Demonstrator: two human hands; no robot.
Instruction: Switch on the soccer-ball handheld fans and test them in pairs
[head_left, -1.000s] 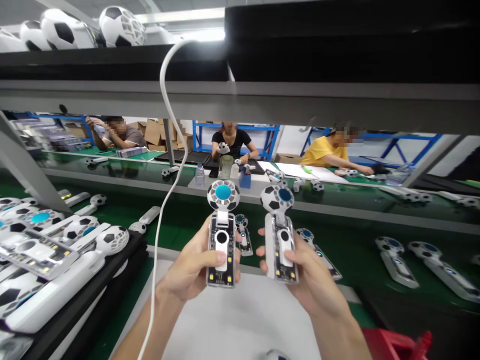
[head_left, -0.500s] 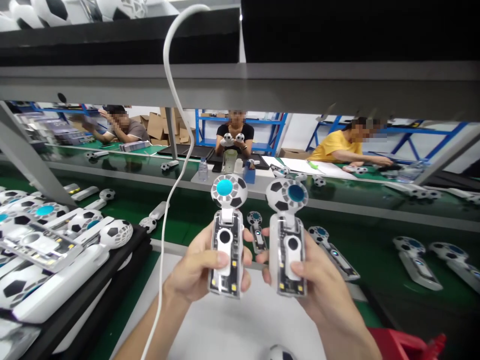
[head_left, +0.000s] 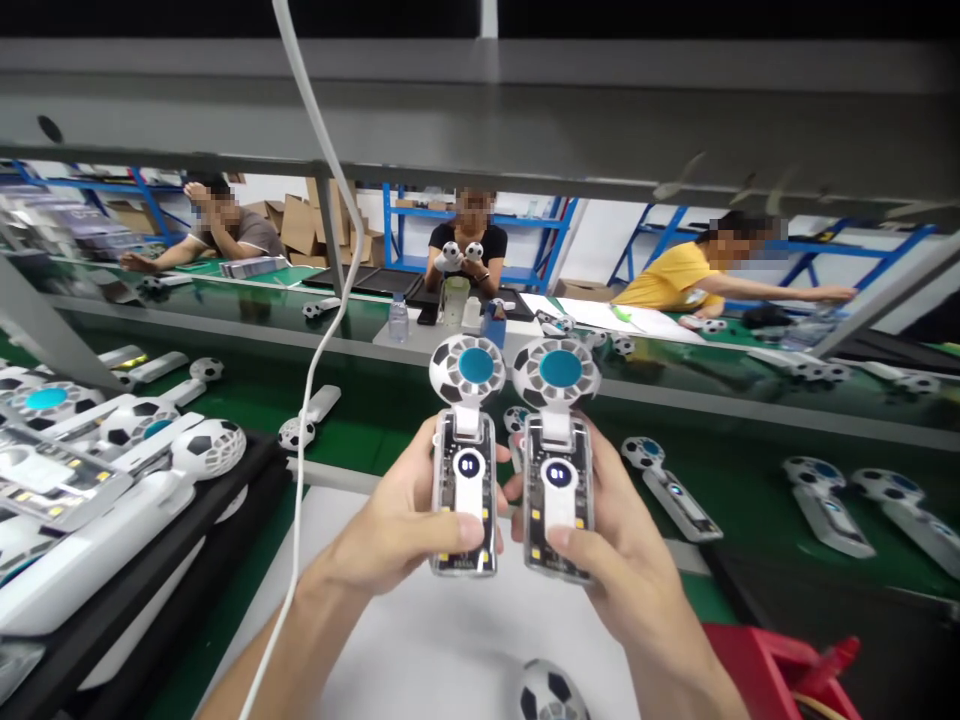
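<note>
My left hand (head_left: 405, 530) is closed round a handheld fan (head_left: 469, 490) with a clear-fronted body and a football-patterned head, its thumb pressing low on the white front strip. Closed the same way, my right hand (head_left: 615, 530) grips a matching handheld fan (head_left: 557, 490). Both fans are upright, side by side, their heads almost touching. Each round display is lit and seems to read 81 or 01. Fingers behind the bodies are partly hidden. Below them, a football-patterned head (head_left: 551, 690) shows on the white work surface (head_left: 450, 640), cut by the frame's bottom edge.
At left, several fans lie piled on a black tray (head_left: 150, 580). More fans (head_left: 679, 495) lie on the green belt (head_left: 390, 420). A white cable (head_left: 306, 440) hangs in front at left. A red holder (head_left: 780, 670) stands lower right. Three people sit across the line.
The two fans have come closer together, and their dark round displays have lit up with digits. My view has shifted slightly. The person at right has stretched an arm further out.
</note>
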